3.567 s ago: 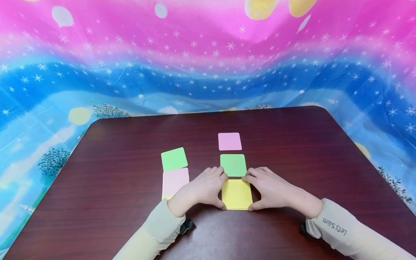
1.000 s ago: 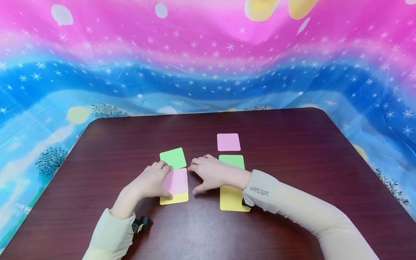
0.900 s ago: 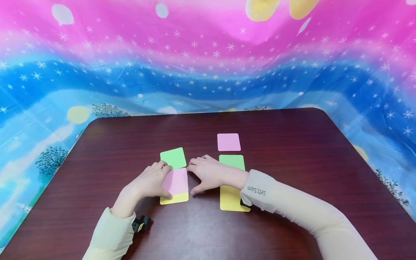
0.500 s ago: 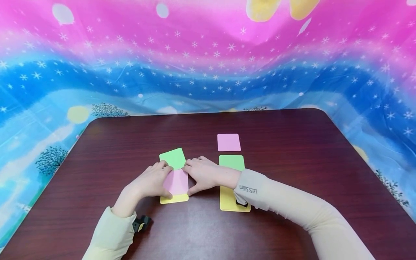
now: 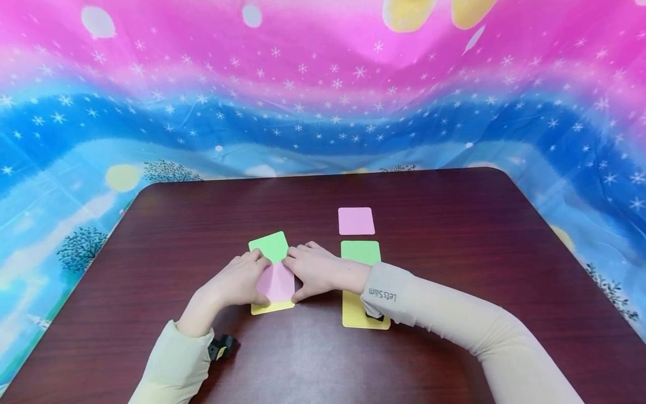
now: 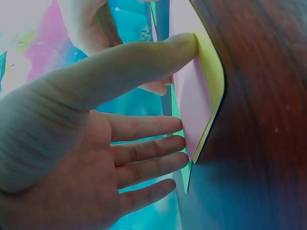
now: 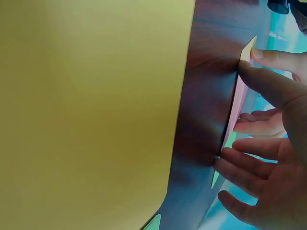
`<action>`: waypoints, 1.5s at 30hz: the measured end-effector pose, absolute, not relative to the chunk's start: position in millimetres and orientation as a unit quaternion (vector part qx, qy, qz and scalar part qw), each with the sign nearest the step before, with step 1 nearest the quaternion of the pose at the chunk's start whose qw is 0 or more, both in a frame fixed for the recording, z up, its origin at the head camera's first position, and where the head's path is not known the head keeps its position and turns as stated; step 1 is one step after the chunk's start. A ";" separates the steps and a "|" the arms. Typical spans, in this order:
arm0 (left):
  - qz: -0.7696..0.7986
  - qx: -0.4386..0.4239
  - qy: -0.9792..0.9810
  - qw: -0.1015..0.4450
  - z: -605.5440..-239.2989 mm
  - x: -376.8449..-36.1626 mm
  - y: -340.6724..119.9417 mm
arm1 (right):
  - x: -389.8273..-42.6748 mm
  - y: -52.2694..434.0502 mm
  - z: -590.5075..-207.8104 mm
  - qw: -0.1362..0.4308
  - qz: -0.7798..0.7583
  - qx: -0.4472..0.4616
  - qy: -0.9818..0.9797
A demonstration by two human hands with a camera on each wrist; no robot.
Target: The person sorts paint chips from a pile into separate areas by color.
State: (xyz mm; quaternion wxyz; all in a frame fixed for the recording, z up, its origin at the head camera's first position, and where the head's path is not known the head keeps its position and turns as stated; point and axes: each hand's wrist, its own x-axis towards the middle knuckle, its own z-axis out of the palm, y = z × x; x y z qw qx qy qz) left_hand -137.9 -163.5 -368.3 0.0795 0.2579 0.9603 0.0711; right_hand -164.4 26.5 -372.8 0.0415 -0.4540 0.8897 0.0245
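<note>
On the left half of the table, a square pink card [image 5: 276,283] lies over a yellow card [image 5: 272,308], whose near strip shows. A tilted green card [image 5: 269,244] adjoins its far edge. My left hand [image 5: 234,281] holds the pink card's left side, thumb at the near corner, fingertips at the far one. Opposite, my right hand [image 5: 319,271] grips its right side the same way. The left wrist view shows the left thumb pressing the pink card [image 6: 189,96] where the yellow card [image 6: 217,72] juts out beneath. The pink card looks slightly bowed between the hands.
To the right, another yellow card [image 5: 355,314] and a green card [image 5: 360,251] lie partly under the right forearm. Farther back is a second pink card [image 5: 356,221]. The dark wooden table [image 5: 444,224] meets a colourful snowflake curtain [image 5: 313,101] behind it.
Both hands have left the right-hand yellow card for the left group. Over the last second the right hand moved left onto the pink card, which has shifted slightly right.
</note>
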 end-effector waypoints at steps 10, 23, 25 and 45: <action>0.065 0.269 0.958 0.070 -368.1 -136.7 -161.9 | -163.2 25.2 -368.0 0.043 0.029 -0.457 0.888; 0.059 0.269 0.959 0.071 -367.8 -136.5 -160.3 | -162.6 21.5 -367.5 0.029 0.045 -0.457 0.888; 0.058 0.269 0.959 0.071 -367.5 -136.2 -159.8 | -162.6 20.8 -367.5 0.027 0.050 -0.457 0.888; 0.055 0.294 0.954 0.034 -371.5 -134.4 -155.8 | -160.3 23.2 -364.3 0.025 0.049 -0.449 0.892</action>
